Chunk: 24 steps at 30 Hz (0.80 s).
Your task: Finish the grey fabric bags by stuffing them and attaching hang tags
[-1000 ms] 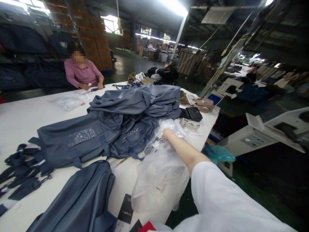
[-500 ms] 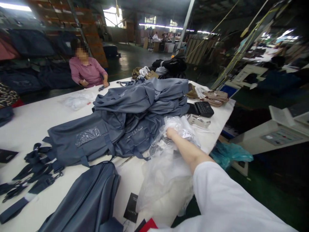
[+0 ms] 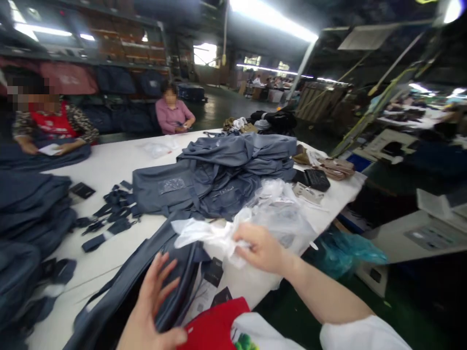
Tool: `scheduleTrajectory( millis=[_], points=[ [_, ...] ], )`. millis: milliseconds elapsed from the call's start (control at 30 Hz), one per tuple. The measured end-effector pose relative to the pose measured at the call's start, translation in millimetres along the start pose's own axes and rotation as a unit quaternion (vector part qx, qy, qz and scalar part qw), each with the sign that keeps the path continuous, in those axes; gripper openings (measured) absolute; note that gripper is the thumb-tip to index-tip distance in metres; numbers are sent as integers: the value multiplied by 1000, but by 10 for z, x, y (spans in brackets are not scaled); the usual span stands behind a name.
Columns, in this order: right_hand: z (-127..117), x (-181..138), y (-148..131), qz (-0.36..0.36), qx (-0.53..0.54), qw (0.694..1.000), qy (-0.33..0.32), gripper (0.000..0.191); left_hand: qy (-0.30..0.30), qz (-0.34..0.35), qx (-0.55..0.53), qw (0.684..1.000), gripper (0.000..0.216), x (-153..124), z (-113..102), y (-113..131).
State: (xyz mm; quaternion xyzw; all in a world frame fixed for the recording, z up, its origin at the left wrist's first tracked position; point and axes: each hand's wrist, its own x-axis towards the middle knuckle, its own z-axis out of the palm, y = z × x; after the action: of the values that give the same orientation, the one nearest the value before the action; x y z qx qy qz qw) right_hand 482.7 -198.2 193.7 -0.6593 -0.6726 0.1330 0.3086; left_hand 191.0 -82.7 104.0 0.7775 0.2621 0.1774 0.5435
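Observation:
My right hand (image 3: 260,248) pinches a crumpled white sheet (image 3: 209,236), thin paper or plastic; I cannot tell which. The sheet stretches left above a dark blue bag (image 3: 175,270) that lies near me with its dark opening showing. Over that bag's near side my left hand (image 3: 155,301) is raised, fingers spread, with nothing in it. Just beyond my right hand lie clear plastic bags (image 3: 282,206) in a loose heap. Black printed tags (image 3: 215,272) rest on the table between the bag and my body.
More dark blue bags (image 3: 164,189) are piled mid-table (image 3: 116,262). Dark straps (image 3: 116,209) lie to their left, and further bags (image 3: 29,209) at the left edge. Two people (image 3: 54,121) (image 3: 173,112) work across the table. A machine (image 3: 423,233) stands at right.
My right hand has drawn back from the plastic heap toward me, now with the white sheet. My left hand has come into view. The view has swung left, showing a second person.

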Motion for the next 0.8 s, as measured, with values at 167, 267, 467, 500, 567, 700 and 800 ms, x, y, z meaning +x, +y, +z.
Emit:
scheduleTrajectory(
  millis=[167,267,467,500,567,700,800],
  points=[
    [922,75,-833,-122,167,977,-61,13,15,24,-137,990,104,-167,40,298],
    [1126,100,-966,-118,216,964,-100,24,35,10,-65,997,56,-306,-105,298],
    [1258,18,-934,-15,164,967,-195,56,29,-95,-26,995,29,-1017,-256,-7],
    [1294,9,-933,-15,156,960,-234,52,22,-115,-40,992,32,-1150,-244,-60],
    [1357,13,-932,-36,167,932,-319,27,41,-157,-70,984,36,-1396,-208,-157],
    [1389,133,-866,-46,220,907,-356,23,207,-252,-140,935,45,-1766,-160,-336],
    [1365,295,-748,-4,212,948,-238,30,301,-286,-81,906,50,-1918,-207,-484]
  ],
)
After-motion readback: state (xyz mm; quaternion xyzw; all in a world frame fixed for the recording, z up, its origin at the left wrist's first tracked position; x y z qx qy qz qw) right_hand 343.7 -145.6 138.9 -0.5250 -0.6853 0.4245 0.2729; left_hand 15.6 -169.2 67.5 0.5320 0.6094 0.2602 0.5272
